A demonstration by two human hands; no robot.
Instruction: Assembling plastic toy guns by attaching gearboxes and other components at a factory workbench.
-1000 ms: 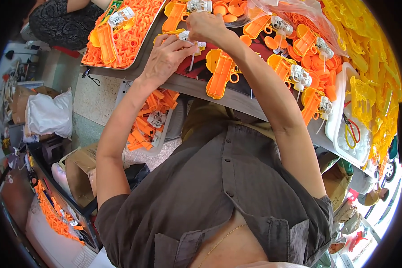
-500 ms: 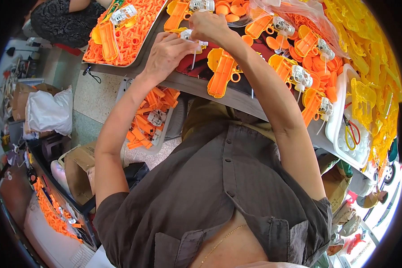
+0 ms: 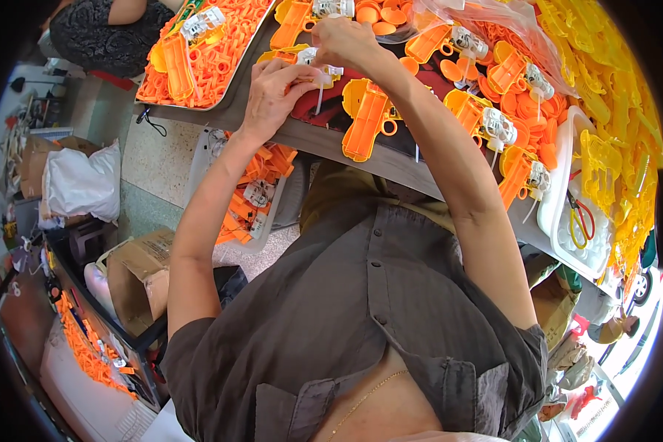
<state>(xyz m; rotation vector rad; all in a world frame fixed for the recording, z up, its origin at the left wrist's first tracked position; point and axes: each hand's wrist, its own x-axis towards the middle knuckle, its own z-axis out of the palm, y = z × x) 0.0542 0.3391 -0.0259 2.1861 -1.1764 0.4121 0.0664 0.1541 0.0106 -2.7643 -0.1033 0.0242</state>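
My left hand (image 3: 272,96) is at the table's near edge, its thumb and forefinger closed together against a white mechanism (image 3: 330,71) with a thin white rod hanging down. That mechanism sits at an orange and yellow toy gun half (image 3: 283,54), partly covered by my hands. Over the same part bends my right hand (image 3: 344,43), fingers curled down; the fingertips and whatever they pinch are hidden. Just right of my hands lies another open toy gun half (image 3: 368,121), orange with a yellow end. A further toy gun half (image 3: 293,23) with a white mechanism lies beyond.
More toy gun halves (image 3: 464,110) and orange discs (image 3: 519,103) spread rightward. A tray of small orange parts (image 3: 217,62) stands left. Yellow parts (image 3: 604,66) are heaped far right, beside a white bin (image 3: 560,199) with scissors (image 3: 578,221). A lower box (image 3: 261,239) holds orange parts.
My left hand has shifted slightly right, its fingers more bent, and my left forearm has swung inward. My right hand stays nearly in place over the toy gun half.
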